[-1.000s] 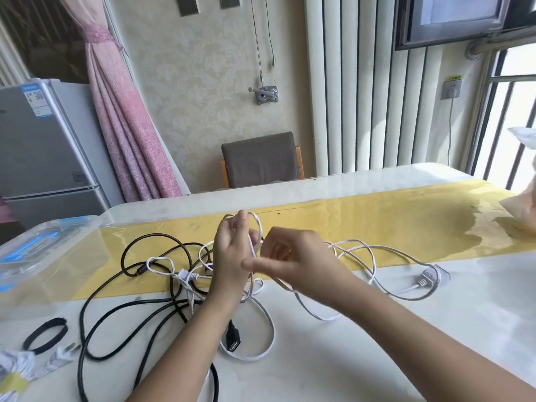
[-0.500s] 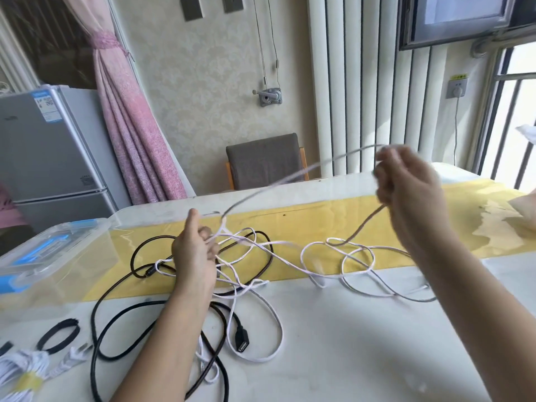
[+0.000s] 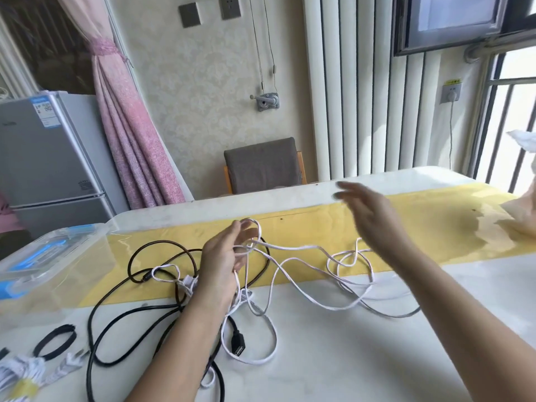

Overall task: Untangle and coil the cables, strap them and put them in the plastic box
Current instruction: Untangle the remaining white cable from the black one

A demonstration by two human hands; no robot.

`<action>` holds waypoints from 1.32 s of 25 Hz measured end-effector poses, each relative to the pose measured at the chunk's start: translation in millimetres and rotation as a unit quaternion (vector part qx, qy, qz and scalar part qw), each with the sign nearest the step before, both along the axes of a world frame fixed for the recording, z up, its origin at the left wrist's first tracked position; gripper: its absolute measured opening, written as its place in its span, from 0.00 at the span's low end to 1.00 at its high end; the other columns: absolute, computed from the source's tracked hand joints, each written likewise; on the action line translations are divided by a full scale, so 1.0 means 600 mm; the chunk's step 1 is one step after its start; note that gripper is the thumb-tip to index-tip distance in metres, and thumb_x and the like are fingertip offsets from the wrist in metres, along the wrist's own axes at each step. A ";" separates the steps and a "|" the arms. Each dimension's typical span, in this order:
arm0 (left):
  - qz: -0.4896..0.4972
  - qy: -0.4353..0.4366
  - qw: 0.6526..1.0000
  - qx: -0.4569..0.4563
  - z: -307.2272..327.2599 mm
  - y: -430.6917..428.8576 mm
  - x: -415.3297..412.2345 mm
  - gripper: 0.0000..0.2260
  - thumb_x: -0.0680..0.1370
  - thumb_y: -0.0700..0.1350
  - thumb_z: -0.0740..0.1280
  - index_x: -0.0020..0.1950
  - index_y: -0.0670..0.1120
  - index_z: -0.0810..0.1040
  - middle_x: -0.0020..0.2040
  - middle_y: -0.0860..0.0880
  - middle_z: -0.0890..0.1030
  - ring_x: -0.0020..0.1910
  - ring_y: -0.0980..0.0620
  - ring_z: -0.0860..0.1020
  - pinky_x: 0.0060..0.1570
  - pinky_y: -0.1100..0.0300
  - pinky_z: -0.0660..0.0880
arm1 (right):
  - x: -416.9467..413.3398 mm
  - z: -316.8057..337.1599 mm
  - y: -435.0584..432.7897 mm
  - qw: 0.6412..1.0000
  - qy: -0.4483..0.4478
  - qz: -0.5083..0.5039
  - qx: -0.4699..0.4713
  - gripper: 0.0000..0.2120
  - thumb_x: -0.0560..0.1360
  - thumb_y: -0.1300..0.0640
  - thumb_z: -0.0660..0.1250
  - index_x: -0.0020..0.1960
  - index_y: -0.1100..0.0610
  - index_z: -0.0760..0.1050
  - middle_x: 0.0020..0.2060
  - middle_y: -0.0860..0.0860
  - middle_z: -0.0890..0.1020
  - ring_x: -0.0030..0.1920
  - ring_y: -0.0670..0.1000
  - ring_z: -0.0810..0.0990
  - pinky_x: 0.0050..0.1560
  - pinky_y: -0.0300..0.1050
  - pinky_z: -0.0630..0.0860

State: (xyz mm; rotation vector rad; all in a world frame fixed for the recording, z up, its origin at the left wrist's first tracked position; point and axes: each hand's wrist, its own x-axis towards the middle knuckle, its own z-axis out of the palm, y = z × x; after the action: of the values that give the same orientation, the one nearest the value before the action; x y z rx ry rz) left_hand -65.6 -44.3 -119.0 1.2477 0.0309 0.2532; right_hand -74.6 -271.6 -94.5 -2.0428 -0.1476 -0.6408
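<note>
A thin white cable lies in loose loops across the table's middle, tangled at its left end with a black cable that ends in a USB socket. My left hand holds a loop of the white cable between thumb and fingers above the tangle. My right hand hovers over the yellow runner with fingers spread and blurred, holding nothing. The clear plastic box with blue clips stands at the table's left edge. A black strap ring lies near the front left.
A coiled white cable with a yellow band lies at the front left corner. A yellow runner crosses the white table. A chair stands behind the far edge, a fridge at left, a bag at right.
My right hand let go of the white cable it had pulled up and to the right, and dropped lower with fingers spread. The freed cable now lies slack on the table.
</note>
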 end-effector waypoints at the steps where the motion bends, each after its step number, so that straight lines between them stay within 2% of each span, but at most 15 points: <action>1: -0.006 0.001 1.000 0.028 -0.002 -0.011 -0.007 0.10 0.80 0.43 0.62 0.43 0.44 0.81 0.34 0.51 0.83 0.22 0.61 0.70 0.18 0.69 0.57 | -0.013 -0.003 0.035 0.993 0.026 0.108 0.028 0.09 0.79 0.58 0.61 0.56 0.53 0.77 0.49 0.51 0.84 0.51 0.53 0.81 0.58 0.48 0.74; 2: -0.006 0.003 0.999 0.049 -0.004 -0.020 -0.013 0.10 0.80 0.43 0.63 0.42 0.45 0.82 0.34 0.51 0.84 0.24 0.61 0.72 0.19 0.69 0.61 | -0.024 -0.009 0.065 0.980 0.056 0.189 0.035 0.07 0.78 0.50 0.62 0.52 0.50 0.77 0.45 0.49 0.84 0.47 0.51 0.82 0.56 0.48 0.76; 4: 0.004 -0.013 0.997 0.082 -0.009 -0.028 -0.018 0.10 0.78 0.45 0.66 0.39 0.46 0.82 0.32 0.52 0.83 0.24 0.60 0.74 0.22 0.70 0.67 | -0.042 -0.024 0.103 0.964 0.090 0.247 -0.047 0.15 0.72 0.41 0.66 0.50 0.51 0.75 0.42 0.48 0.83 0.41 0.49 0.80 0.47 0.44 0.76; 7: 0.035 -0.083 0.983 0.162 -0.009 -0.025 -0.019 0.10 0.73 0.49 0.70 0.36 0.44 0.78 0.28 0.51 0.81 0.26 0.58 0.76 0.29 0.70 0.70 | -0.046 -0.039 0.121 0.962 0.010 0.105 -0.253 0.17 0.76 0.42 0.63 0.47 0.57 0.74 0.39 0.51 0.81 0.37 0.53 0.73 0.40 0.48 0.70; 9: 0.073 -0.102 0.971 0.204 -0.011 -0.021 -0.017 0.12 0.73 0.48 0.71 0.36 0.42 0.76 0.27 0.52 0.80 0.27 0.60 0.77 0.31 0.71 0.70 | -0.039 -0.034 0.115 0.945 -0.021 0.055 -0.322 0.18 0.79 0.45 0.58 0.44 0.58 0.76 0.39 0.52 0.79 0.39 0.56 0.74 0.40 0.50 0.70; 11: 0.126 -0.103 0.950 0.266 -0.012 -0.010 -0.012 0.13 0.75 0.48 0.70 0.36 0.40 0.75 0.26 0.53 0.79 0.25 0.63 0.73 0.30 0.67 0.68 | -0.035 -0.017 0.100 0.958 -0.042 0.039 -0.282 0.16 0.80 0.48 0.59 0.43 0.57 0.77 0.38 0.51 0.79 0.39 0.54 0.75 0.39 0.49 0.68; 13: 0.187 -0.097 0.932 0.296 -0.011 0.011 -0.002 0.14 0.77 0.49 0.68 0.38 0.39 0.76 0.25 0.55 0.76 0.22 0.62 0.69 0.29 0.62 0.64 | -0.030 0.007 0.066 0.987 -0.090 -0.025 -0.133 0.13 0.79 0.52 0.62 0.40 0.56 0.77 0.30 0.49 0.75 0.32 0.50 0.71 0.36 0.48 0.63; 16: 0.258 -0.082 0.936 0.228 -0.001 0.051 0.015 0.14 0.77 0.50 0.67 0.37 0.41 0.78 0.27 0.55 0.77 0.22 0.61 0.67 0.30 0.59 0.64 | -0.010 0.030 -0.015 0.981 -0.134 -0.141 0.012 0.11 0.79 0.56 0.61 0.41 0.57 0.78 0.24 0.46 0.71 0.27 0.48 0.70 0.33 0.45 0.60; 18: 0.271 -0.075 0.951 0.129 0.004 0.067 0.018 0.14 0.78 0.50 0.66 0.34 0.46 0.76 0.31 0.53 0.82 0.25 0.55 0.65 0.29 0.58 0.62 | 0.005 0.021 -0.060 0.974 -0.093 -0.207 0.012 0.13 0.80 0.56 0.59 0.45 0.60 0.80 0.29 0.52 0.75 0.34 0.55 0.74 0.36 0.47 0.59; 20: 0.278 -0.057 0.958 0.046 0.012 0.080 0.018 0.14 0.79 0.51 0.63 0.34 0.48 0.75 0.32 0.53 0.83 0.26 0.53 0.64 0.26 0.60 0.60 | 0.014 0.006 -0.099 0.959 -0.002 -0.284 -0.009 0.14 0.80 0.59 0.56 0.51 0.61 0.79 0.43 0.60 0.81 0.47 0.63 0.76 0.40 0.47 0.61; 23: 0.214 -0.051 0.975 0.039 0.024 0.075 0.009 0.15 0.80 0.50 0.62 0.36 0.45 0.76 0.29 0.53 0.81 0.26 0.57 0.70 0.24 0.66 0.61 | 0.015 -0.005 -0.107 0.890 0.187 -0.368 -0.192 0.18 0.76 0.65 0.54 0.63 0.61 0.72 0.61 0.63 0.73 0.62 0.63 0.70 0.59 0.53 0.65; 25: 0.124 -0.060 0.989 0.051 0.025 0.049 0.001 0.14 0.81 0.47 0.62 0.37 0.44 0.77 0.25 0.53 0.79 0.22 0.60 0.71 0.20 0.69 0.59 | 0.022 -0.009 -0.070 0.907 0.100 -0.330 -0.242 0.23 0.72 0.65 0.52 0.67 0.62 0.69 0.65 0.63 0.70 0.65 0.63 0.66 0.67 0.58 0.59; 28: -0.013 -0.071 0.993 0.097 0.022 0.010 -0.015 0.13 0.81 0.45 0.60 0.42 0.42 0.80 0.26 0.53 0.77 0.20 0.61 0.67 0.20 0.70 0.55 | 0.004 -0.015 0.022 0.979 -0.053 -0.032 -0.193 0.19 0.78 0.60 0.56 0.67 0.59 0.71 0.63 0.57 0.74 0.65 0.59 0.70 0.70 0.56 0.54; 30: -0.072 -0.081 0.986 0.123 0.017 -0.004 -0.023 0.13 0.81 0.44 0.60 0.45 0.40 0.81 0.27 0.51 0.77 0.20 0.61 0.65 0.21 0.70 0.54 | -0.015 -0.022 0.066 0.960 -0.036 0.111 -0.254 0.18 0.76 0.61 0.60 0.65 0.55 0.71 0.61 0.51 0.74 0.65 0.51 0.69 0.73 0.51 0.47; 33: -0.070 -0.089 0.979 0.171 0.005 -0.014 -0.025 0.13 0.81 0.44 0.59 0.45 0.42 0.81 0.25 0.50 0.75 0.22 0.59 0.67 0.22 0.69 0.56 | -0.029 -0.040 0.089 0.915 0.018 0.163 -0.368 0.24 0.71 0.65 0.61 0.66 0.56 0.65 0.60 0.51 0.70 0.64 0.53 0.66 0.73 0.49 0.50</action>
State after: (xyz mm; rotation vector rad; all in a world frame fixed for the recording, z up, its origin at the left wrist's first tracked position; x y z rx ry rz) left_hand -80.4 -52.9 -115.8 1.5560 -0.2646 0.2532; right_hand -92.2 -217.9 -118.6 -2.6538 -0.7938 -0.3550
